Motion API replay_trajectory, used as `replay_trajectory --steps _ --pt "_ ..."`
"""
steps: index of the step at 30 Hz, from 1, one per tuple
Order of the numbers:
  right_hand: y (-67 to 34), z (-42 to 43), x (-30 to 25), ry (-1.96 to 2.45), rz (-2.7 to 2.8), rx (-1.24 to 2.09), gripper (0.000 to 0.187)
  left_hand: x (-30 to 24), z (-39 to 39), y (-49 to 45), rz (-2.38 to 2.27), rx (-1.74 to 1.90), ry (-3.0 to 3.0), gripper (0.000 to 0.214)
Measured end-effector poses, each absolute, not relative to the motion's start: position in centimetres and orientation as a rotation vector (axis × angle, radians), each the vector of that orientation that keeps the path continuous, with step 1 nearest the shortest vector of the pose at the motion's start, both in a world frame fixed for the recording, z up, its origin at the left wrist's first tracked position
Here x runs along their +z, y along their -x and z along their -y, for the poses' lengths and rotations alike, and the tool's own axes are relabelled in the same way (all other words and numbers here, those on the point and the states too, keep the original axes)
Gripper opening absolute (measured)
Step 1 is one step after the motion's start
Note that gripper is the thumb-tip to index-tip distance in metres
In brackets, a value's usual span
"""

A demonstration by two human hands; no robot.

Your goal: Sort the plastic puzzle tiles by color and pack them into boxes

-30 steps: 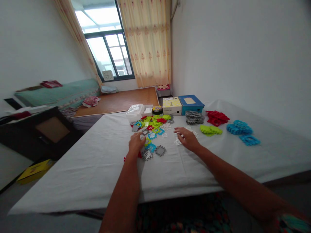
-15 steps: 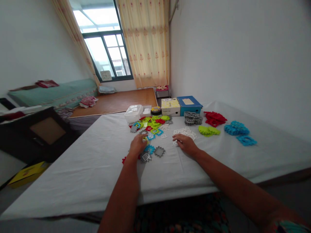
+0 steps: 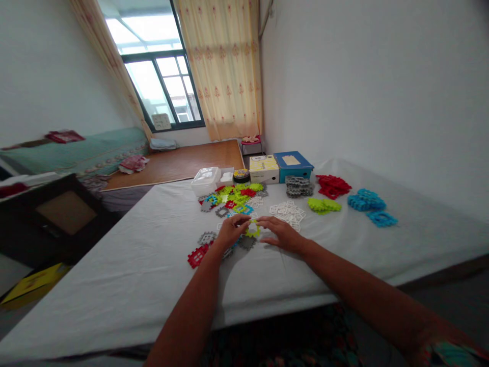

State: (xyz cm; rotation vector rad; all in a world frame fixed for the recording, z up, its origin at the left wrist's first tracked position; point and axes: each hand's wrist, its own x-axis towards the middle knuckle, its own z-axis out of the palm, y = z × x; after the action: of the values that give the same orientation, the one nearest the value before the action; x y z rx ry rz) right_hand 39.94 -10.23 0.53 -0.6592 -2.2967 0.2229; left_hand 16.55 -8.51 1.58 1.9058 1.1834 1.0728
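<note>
- Left hand (image 3: 232, 230) curled, pinching green tile (image 3: 253, 234)
- Right hand (image 3: 281, 234) half open, fingertips at green tile's right edge
- Green tile between both hands, near grey tile (image 3: 248, 243)
- White pile (image 3: 288, 211) on bench (image 3: 305, 278)

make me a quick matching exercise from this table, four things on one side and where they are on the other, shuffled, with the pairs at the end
Things
1. green frame
2. gray stack
3. white container
4. blue pile

Places
A. just in front of the blue box
B. farthest right among the colored pieces
C. between the left hand and the right hand
D. at the left end of the blue box's row

Pairs: 1-C, 2-A, 3-D, 4-B
</note>
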Motion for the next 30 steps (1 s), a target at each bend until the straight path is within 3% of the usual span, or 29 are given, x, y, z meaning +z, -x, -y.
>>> replay_trajectory --steps 3,14,22,30 --pt "-39.9 10.3 0.7 0.654 2.308 0.175 0.037 1.4 8.7 -16.9 -1.112 1.030 -1.812 0.037" --pt "-41.0 10.8 2.3 0.772 2.310 0.066 0.030 1.4 8.5 -16.5 -1.152 0.984 -1.894 0.043" --pt "-55.8 11.9 1.6 1.338 1.974 -0.130 0.026 1.1 8.0 -15.9 -1.191 0.999 -1.987 0.039" --pt "-64.0 11.1 -2.4 1.580 1.886 0.002 0.030 1.6 8.1 -16.2 -1.223 1.027 -1.975 0.036"
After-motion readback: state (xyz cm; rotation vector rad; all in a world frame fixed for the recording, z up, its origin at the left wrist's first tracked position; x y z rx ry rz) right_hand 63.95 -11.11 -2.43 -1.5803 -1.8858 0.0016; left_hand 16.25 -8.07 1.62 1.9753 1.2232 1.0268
